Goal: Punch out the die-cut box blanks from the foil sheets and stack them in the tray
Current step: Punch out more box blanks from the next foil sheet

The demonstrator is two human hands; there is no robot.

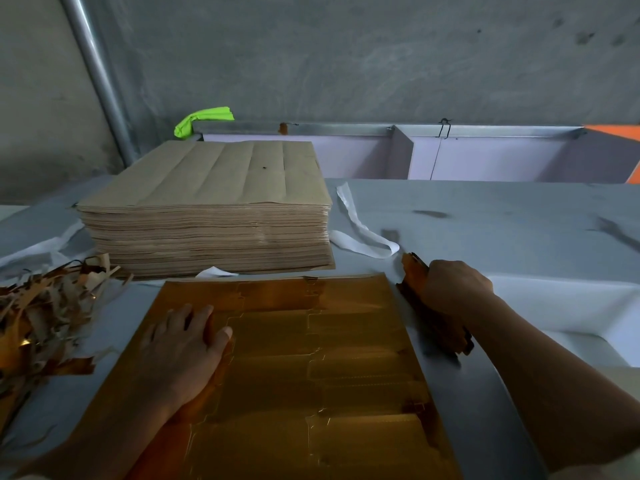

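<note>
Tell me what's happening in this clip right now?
A person is working on a gold foil sheet lying on the table. The left hand presses flat on it while the right hand grips a strip of foil trim at its right edge. A tall stack of sheets sits behind, scrap at left.

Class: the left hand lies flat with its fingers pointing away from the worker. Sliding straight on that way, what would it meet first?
The left hand would cross the gold foil sheet, then probably meet the tall stack of brown sheets just beyond its far edge.

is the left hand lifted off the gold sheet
No, the left hand lies flat, palm down, on the gold foil sheet.
</note>
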